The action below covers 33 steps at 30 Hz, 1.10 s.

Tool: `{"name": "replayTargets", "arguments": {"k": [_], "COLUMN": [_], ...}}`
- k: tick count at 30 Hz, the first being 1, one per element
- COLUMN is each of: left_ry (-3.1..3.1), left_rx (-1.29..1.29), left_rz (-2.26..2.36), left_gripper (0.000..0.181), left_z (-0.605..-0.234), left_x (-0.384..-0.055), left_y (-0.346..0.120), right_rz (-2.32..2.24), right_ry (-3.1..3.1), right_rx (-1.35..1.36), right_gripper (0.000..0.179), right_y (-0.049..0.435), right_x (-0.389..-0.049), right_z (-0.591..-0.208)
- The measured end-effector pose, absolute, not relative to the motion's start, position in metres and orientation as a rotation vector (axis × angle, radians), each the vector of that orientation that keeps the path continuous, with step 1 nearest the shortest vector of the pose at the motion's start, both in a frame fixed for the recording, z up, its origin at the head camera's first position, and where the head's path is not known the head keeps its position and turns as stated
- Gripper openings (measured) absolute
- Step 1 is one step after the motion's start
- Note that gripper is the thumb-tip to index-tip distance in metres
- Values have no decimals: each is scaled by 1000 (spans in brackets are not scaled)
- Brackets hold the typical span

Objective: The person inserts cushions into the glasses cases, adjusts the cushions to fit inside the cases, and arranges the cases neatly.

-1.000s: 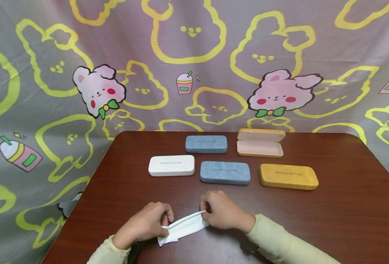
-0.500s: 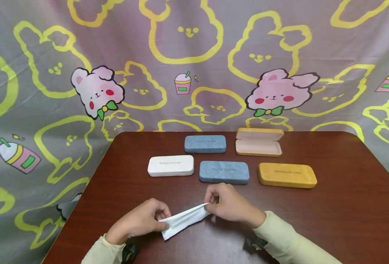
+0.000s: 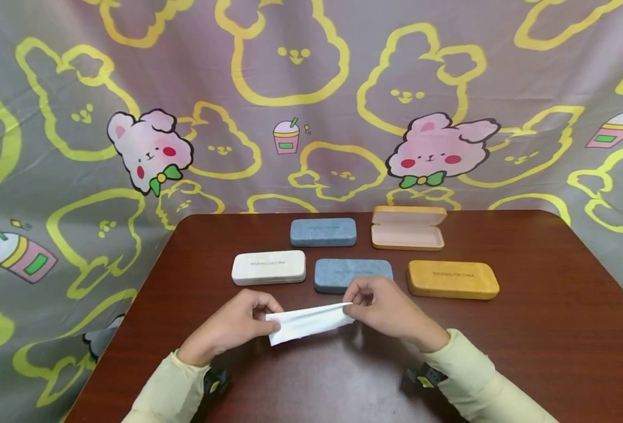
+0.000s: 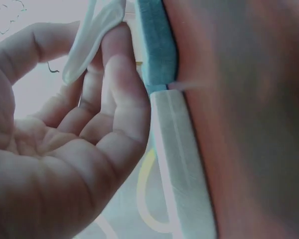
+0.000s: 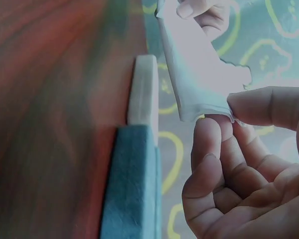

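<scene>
A folded strip of white cloth (image 3: 308,324) stretches between both hands in front of the glasses cases. The left hand (image 3: 233,324) pinches one end between thumb and fingers; in the left wrist view the cloth (image 4: 92,42) shows as a layered fold at the fingertips. At the other end, the thumb and fingers of the right hand (image 3: 391,308) grip a corner. The right wrist view shows the cloth (image 5: 192,67) raised off the table, with its open layers by the right fingertips. The right hand overlaps the front blue glasses case (image 3: 338,271) in the head view.
A white glasses case (image 3: 268,268) lies left of the front blue one, a yellow case (image 3: 453,279) right of it. Behind are another blue case (image 3: 323,232) and a yellow case with its lid up (image 3: 408,236). A patterned curtain (image 3: 269,88) hangs behind the table (image 3: 544,329).
Both hands have lifted the cloth up and away from the person, toward the cases. It now hangs straighter and more level between them. The cases have stayed in place.
</scene>
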<state>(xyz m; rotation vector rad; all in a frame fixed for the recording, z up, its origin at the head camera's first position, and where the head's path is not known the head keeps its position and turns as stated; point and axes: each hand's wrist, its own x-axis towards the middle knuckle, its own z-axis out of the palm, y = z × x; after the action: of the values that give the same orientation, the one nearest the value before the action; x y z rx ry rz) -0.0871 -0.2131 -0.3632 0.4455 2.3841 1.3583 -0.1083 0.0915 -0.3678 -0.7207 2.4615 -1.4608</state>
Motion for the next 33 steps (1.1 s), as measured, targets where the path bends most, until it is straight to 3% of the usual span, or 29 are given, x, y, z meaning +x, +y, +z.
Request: {"name": "replayTargets", "arguments": {"k": [33], "left_ry": [2533], "left_rx": [547], "left_rz": [1323], "left_gripper": [9], "left_z": [-335], "left_x": [-184], "left_y": [-107], "right_rz": [-1415], "right_ry": [2750], "right_rx": [-334], "right_gripper": [11], "right_y": [185], "right_x": [-159], "right_z": [-341]}}
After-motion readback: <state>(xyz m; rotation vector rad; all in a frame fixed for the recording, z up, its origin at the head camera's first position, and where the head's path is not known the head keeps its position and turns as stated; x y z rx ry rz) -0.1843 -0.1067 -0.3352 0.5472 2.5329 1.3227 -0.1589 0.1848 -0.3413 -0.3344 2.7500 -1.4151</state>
